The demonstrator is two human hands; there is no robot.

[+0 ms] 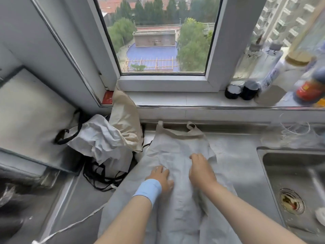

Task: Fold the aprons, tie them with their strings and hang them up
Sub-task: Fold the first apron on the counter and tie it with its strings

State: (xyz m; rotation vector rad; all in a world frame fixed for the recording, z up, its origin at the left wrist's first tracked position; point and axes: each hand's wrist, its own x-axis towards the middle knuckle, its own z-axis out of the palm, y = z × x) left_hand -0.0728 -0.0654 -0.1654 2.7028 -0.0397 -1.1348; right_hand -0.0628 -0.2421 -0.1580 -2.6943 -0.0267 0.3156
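A: Where's the apron?
B: The pale grey apron lies spread on the steel counter, neck loop toward the window sill, hem hanging off the near edge.
A: Hands?
B: Both are on it, mid-cloth. The left hand, with a blue wristband, lies flat with its fingers close together. The right hand has its fingertips bent down onto the fabric. Can't tell if they pinch a fold.
A: Anything crowding it?
B: On the left, a crumpled pile of aprons with a beige apron leaning on the sill. It touches the spread apron's left edge. Tangled black strings sit just beside the left hand, and a white string trails over the counter front. The sink is on the right, near the cloth's edge.
A: And the sill?
B: Two dark jars and blurred bottles, well apart from the apron.
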